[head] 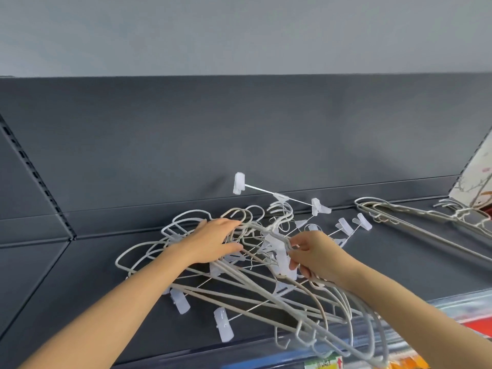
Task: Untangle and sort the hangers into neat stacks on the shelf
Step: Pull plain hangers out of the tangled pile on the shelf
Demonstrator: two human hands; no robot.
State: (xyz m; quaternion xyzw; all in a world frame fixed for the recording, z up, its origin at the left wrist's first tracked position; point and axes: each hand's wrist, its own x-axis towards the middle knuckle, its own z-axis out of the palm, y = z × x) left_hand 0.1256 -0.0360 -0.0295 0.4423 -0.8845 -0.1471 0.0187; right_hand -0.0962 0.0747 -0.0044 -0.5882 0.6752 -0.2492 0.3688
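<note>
A tangled heap of pale beige hangers point(239, 288) lies in the middle of the dark grey shelf point(80, 275); several have clear plastic clips on thin metal bars. One clip hanger point(277, 194) sticks up above the heap. My left hand point(213, 241) rests on the hooks at the top of the heap, fingers spread and slightly bent. My right hand point(316, 258) grips a bundle of hanger hooks and a clear clip at the heap's right side. A flat stack of beige hangers point(415, 217) lies at the shelf's right rear.
The shelf's dark back panel point(239, 129) rises behind the heap, with a slotted upright point(40, 179) at left. A patterned box point(476, 182) stands at far right. Colourful packages and a price label point(324, 363) show below the shelf's front edge. Some hangers overhang that edge.
</note>
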